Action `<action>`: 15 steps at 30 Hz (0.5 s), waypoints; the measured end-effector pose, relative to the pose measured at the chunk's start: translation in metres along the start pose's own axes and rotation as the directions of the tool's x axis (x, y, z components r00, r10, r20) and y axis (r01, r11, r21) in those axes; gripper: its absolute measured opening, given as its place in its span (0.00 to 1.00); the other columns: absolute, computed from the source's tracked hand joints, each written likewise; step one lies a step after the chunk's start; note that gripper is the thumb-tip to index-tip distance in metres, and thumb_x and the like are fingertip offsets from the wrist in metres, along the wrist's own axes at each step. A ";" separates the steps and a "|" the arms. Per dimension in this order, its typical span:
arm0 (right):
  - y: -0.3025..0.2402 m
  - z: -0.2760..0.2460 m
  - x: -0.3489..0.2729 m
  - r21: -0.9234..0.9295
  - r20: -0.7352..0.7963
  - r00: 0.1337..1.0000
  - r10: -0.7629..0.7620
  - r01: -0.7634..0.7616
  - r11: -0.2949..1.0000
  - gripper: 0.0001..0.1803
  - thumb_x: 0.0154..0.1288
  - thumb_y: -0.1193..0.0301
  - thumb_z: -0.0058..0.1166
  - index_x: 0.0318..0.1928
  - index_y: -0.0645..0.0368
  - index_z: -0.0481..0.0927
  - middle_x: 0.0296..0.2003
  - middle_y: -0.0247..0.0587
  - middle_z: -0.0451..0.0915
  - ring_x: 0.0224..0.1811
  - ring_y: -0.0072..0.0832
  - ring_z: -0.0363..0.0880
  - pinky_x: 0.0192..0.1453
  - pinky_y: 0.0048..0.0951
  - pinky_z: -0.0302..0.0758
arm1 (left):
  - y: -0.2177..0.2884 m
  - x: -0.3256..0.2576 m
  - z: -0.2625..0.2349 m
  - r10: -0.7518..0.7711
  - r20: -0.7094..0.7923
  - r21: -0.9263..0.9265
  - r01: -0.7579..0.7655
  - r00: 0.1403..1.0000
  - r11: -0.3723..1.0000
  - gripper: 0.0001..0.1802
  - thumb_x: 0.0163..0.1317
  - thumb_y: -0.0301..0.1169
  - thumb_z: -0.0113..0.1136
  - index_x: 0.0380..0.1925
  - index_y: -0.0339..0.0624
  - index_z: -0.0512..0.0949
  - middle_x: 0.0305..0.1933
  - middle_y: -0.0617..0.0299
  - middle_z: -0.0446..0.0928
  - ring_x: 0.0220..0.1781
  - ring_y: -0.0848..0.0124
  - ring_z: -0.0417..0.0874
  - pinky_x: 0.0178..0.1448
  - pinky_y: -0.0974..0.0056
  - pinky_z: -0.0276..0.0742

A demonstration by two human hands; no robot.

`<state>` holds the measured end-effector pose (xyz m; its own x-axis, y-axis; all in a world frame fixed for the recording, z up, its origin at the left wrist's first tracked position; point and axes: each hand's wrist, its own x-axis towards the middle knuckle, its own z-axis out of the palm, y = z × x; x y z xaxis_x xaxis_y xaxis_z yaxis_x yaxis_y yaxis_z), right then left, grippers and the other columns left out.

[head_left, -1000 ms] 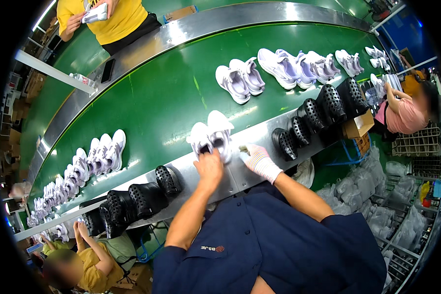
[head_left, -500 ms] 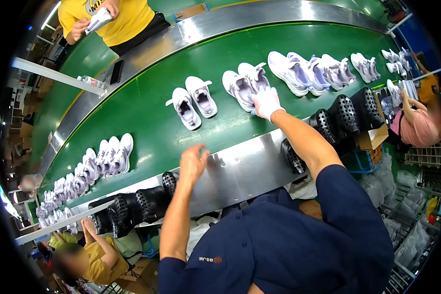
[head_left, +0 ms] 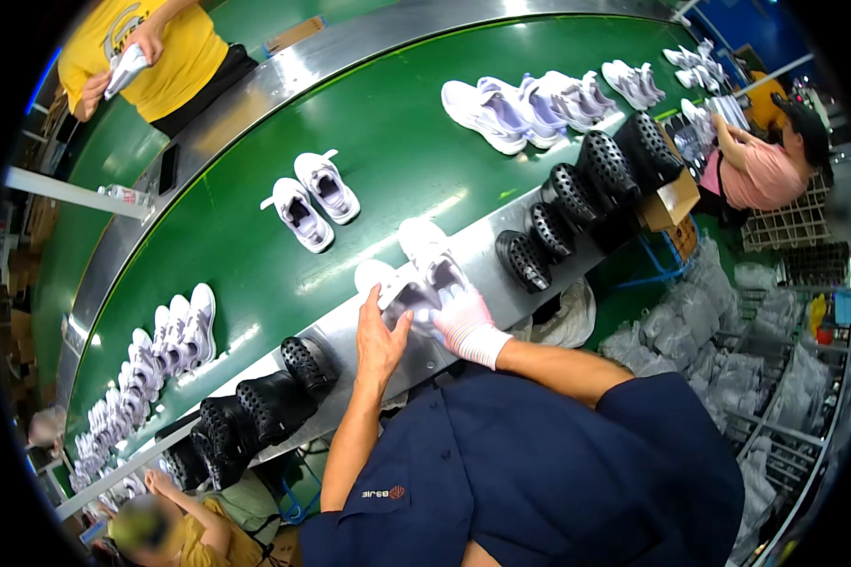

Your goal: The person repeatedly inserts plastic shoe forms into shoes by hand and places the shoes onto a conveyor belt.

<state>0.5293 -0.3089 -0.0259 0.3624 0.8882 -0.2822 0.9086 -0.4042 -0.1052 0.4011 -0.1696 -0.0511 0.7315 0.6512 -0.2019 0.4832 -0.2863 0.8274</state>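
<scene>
A pair of white sneakers is held over the steel edge in front of me, slightly blurred. My right hand [head_left: 465,327], in a white glove with pink stripes, is closed on the heel ends of both. My bare left hand [head_left: 378,342] has its fingers along the outer side of the left sneaker [head_left: 380,276] and its thumb by its heel. The right sneaker [head_left: 427,248] points away from me, its toe over the green belt. Another white pair, the nearer of its shoes a sneaker [head_left: 300,215] with its tongue out, stands on the belt farther left.
Rows of white sneakers stand on the green belt [head_left: 246,269] at left [head_left: 194,326] and right [head_left: 487,113]. Black studded shoe forms line the steel ledge [head_left: 477,255] on both sides [head_left: 279,402] [head_left: 572,194]. Co-workers sit left and right; one in yellow [head_left: 161,57] stands opposite, holding a shoe.
My right hand has brought the pair of sneakers from the belt toward me and leftward. My left hand has come up against the left sneaker. The view has shifted.
</scene>
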 end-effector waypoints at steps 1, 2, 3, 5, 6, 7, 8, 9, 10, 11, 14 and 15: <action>-0.002 0.000 -0.010 0.001 0.000 1.000 0.011 -0.011 1.000 0.15 0.57 0.56 0.65 0.39 0.51 0.88 0.45 0.47 0.84 0.50 0.43 0.81 0.55 0.46 0.74 | -0.012 0.001 0.003 0.041 0.013 0.024 -0.042 0.999 0.999 0.39 0.62 0.35 0.70 0.71 0.35 0.66 0.64 0.38 0.74 0.63 0.47 0.79 0.68 0.50 0.74; -0.001 -0.002 -0.022 0.121 -0.221 0.975 0.037 -0.010 0.993 0.19 0.58 0.55 0.65 0.46 0.51 0.85 0.44 0.46 0.84 0.48 0.44 0.82 0.53 0.46 0.75 | -0.025 0.001 0.004 0.081 0.025 0.049 -0.083 0.996 0.995 0.41 0.61 0.35 0.71 0.72 0.34 0.65 0.65 0.37 0.73 0.64 0.46 0.78 0.69 0.50 0.74; 0.004 -0.002 -0.037 0.235 -0.424 0.900 0.096 0.007 0.972 0.25 0.58 0.53 0.65 0.53 0.52 0.82 0.42 0.45 0.83 0.45 0.45 0.82 0.51 0.47 0.75 | -0.026 0.000 0.001 0.020 0.066 -0.014 -0.019 0.998 1.000 0.41 0.61 0.36 0.71 0.71 0.33 0.66 0.64 0.37 0.74 0.64 0.45 0.78 0.68 0.48 0.73; 0.035 -0.008 -0.067 0.261 -0.338 0.876 0.345 -0.265 0.928 0.29 0.56 0.56 0.69 0.55 0.57 0.79 0.42 0.50 0.83 0.45 0.50 0.81 0.51 0.47 0.76 | -0.004 -0.012 -0.017 -0.044 0.003 0.099 0.044 0.999 0.994 0.39 0.61 0.36 0.70 0.70 0.32 0.67 0.62 0.37 0.76 0.63 0.45 0.79 0.67 0.48 0.74; 0.046 -0.017 -0.078 0.310 -0.332 0.795 0.507 -0.416 0.855 0.31 0.56 0.56 0.70 0.56 0.60 0.78 0.43 0.52 0.82 0.46 0.51 0.81 0.51 0.48 0.77 | 0.000 -0.020 -0.027 -0.108 -0.080 0.209 0.122 0.991 0.970 0.38 0.61 0.36 0.70 0.69 0.32 0.68 0.60 0.37 0.77 0.63 0.44 0.79 0.66 0.48 0.75; 0.063 -0.014 -0.092 0.241 -0.373 0.701 0.608 -0.560 0.793 0.34 0.57 0.48 0.68 0.55 0.59 0.77 0.41 0.51 0.81 0.43 0.48 0.81 0.45 0.48 0.78 | -0.003 -0.024 -0.031 -0.056 -0.132 0.321 0.096 0.990 0.942 0.27 0.63 0.37 0.69 0.59 0.34 0.78 0.49 0.43 0.84 0.52 0.48 0.85 0.57 0.49 0.79; 0.080 -0.002 -0.101 0.161 -0.368 0.632 0.682 -0.679 0.716 0.39 0.58 0.44 0.67 0.60 0.59 0.76 0.42 0.50 0.81 0.45 0.48 0.82 0.48 0.47 0.79 | 0.002 -0.026 -0.037 -0.053 -0.136 0.332 0.096 0.989 0.938 0.27 0.63 0.37 0.69 0.59 0.34 0.78 0.49 0.43 0.84 0.52 0.48 0.85 0.57 0.49 0.79; 0.092 0.001 -0.106 0.078 -0.320 0.600 0.734 -0.755 0.651 0.42 0.60 0.42 0.65 0.64 0.59 0.74 0.44 0.49 0.82 0.47 0.47 0.82 0.51 0.46 0.80 | 0.009 -0.030 -0.039 -0.028 -0.136 0.319 0.070 0.990 0.945 0.21 0.63 0.36 0.68 0.53 0.35 0.81 0.43 0.46 0.85 0.45 0.50 0.87 0.52 0.50 0.81; 0.102 0.007 -0.108 0.058 -0.305 0.595 0.743 -0.767 0.638 0.42 0.61 0.42 0.65 0.65 0.60 0.74 0.46 0.50 0.82 0.47 0.46 0.82 0.51 0.46 0.80 | 0.017 -0.032 -0.038 -0.001 -0.137 0.304 0.043 0.991 0.952 0.15 0.64 0.35 0.67 0.47 0.37 0.84 0.37 0.49 0.86 0.39 0.52 0.88 0.47 0.51 0.83; 0.106 0.015 -0.105 0.043 -0.321 0.610 0.725 -0.755 0.655 0.39 0.62 0.43 0.64 0.62 0.60 0.76 0.45 0.49 0.82 0.47 0.46 0.82 0.51 0.46 0.80 | 0.021 -0.034 -0.033 0.166 -0.204 0.246 -0.114 0.965 0.963 0.09 0.65 0.33 0.66 0.40 0.39 0.85 0.31 0.51 0.85 0.31 0.54 0.87 0.39 0.53 0.82; 0.114 0.033 -0.099 0.023 -0.326 0.652 0.684 -0.718 0.696 0.32 0.64 0.45 0.63 0.55 0.59 0.80 0.42 0.48 0.82 0.46 0.45 0.82 0.49 0.46 0.79 | 0.042 -0.040 -0.023 0.251 -0.118 0.134 -0.235 0.961 0.963 0.08 0.65 0.32 0.66 0.39 0.40 0.85 0.32 0.50 0.85 0.32 0.54 0.87 0.37 0.54 0.81; 0.114 0.035 -0.097 0.013 -0.313 0.677 0.666 -0.698 0.716 0.28 0.65 0.47 0.62 0.51 0.59 0.82 0.40 0.47 0.82 0.45 0.44 0.82 0.48 0.46 0.79 | 0.048 -0.041 -0.022 0.250 -0.098 0.170 -0.231 0.963 0.958 0.07 0.66 0.32 0.66 0.37 0.40 0.85 0.31 0.50 0.85 0.31 0.55 0.87 0.37 0.55 0.81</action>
<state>0.5902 -0.4492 -0.0437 0.9153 0.4009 0.0373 0.3951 -0.9121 0.1091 0.3842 -0.1944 0.0086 0.7781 0.6249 0.0634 0.3759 -0.5442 0.7500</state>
